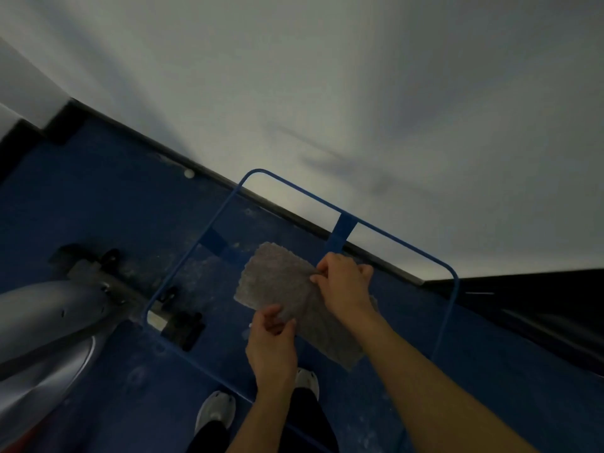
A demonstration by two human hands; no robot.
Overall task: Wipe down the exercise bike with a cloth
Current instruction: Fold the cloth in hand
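A grey textured cloth [277, 279] is spread out in the air in front of me, above the blue floor. My left hand [273, 346] pinches its near lower edge between thumb and fingers. My right hand [344, 284] pinches the cloth's upper right part with curled fingers. The exercise bike's silver body [42, 318] fills the left edge, with its grey base bar [114, 286] and black feet on the floor to the left of the cloth.
A thin blue metal frame [343, 212] with blue straps stands around and beyond my hands. The blue floor [98, 207] meets a white wall [327, 93] along a dark skirting. My two light shoes [215, 410] are below. A dark object [539, 308] lies at right.
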